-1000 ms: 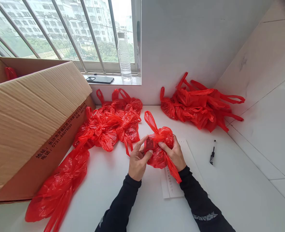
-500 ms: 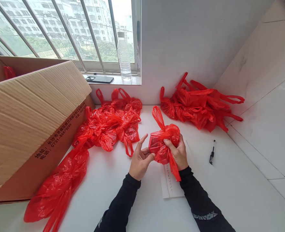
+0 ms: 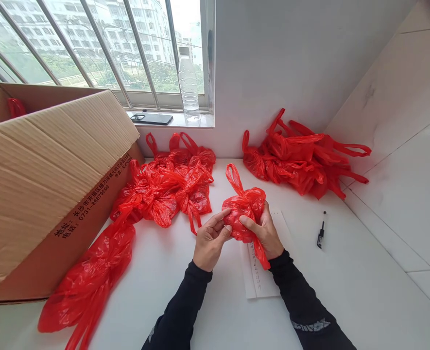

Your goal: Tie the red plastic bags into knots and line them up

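A small tied red plastic bag is held above the white table between both my hands. My left hand pinches its left side with thumb and fingertips. My right hand cups it from the right, fingers wrapped round it. One handle loop sticks up, another tail hangs down over a printed paper sheet that lies under my hands.
A large open cardboard box stands at the left. Piles of tied red bags lie at centre, back right and front left. A black pen lies right. A water bottle and phone rest on the sill.
My left hand had let go with fingers spread half a second ago and now pinches the bag again. The bag has been turned and shifted slightly left.
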`<state>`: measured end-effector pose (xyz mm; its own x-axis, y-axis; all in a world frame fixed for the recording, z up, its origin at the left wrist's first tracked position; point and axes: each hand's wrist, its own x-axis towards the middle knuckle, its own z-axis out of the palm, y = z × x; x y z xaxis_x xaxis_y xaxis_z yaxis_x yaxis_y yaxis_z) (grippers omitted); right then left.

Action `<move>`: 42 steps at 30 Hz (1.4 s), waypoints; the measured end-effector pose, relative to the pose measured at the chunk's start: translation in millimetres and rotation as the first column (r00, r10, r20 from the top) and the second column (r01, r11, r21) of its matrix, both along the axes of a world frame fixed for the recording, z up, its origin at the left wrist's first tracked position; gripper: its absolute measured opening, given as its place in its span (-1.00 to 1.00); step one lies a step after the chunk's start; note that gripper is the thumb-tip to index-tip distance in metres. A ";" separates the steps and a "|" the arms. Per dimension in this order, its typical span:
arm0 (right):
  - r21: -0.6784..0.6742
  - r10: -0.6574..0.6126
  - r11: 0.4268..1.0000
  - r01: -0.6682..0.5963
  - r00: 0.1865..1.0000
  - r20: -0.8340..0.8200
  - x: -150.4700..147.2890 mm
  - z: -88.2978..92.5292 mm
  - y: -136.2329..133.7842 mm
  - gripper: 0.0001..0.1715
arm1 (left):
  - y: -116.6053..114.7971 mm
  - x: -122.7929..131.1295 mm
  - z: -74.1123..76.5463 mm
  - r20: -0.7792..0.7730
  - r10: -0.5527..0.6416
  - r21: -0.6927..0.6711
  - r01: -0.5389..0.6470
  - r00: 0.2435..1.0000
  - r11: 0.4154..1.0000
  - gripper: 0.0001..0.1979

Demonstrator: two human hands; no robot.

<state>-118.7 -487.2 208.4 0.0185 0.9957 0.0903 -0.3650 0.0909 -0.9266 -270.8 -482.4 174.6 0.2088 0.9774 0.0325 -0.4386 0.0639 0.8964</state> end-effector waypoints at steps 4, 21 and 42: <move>0.000 0.034 0.999 -0.034 0.999 -0.016 1.3 0.1 -1.5 -0.38 | -1.1 -1.1 -1.1 -0.011 -0.012 -0.007 0.012 1.000 1.000 -0.52; 0.077 0.072 0.995 -0.066 0.994 -0.082 -1.1 -15.3 4.9 -0.53 | 1.7 4.9 -7.9 -0.149 0.098 0.141 -0.077 0.984 0.987 -0.45; 0.101 -0.086 0.992 0.078 0.993 0.075 4.5 -28.4 11.0 -0.28 | 4.1 3.6 -4.8 0.026 0.084 -0.200 -0.077 0.996 0.977 0.03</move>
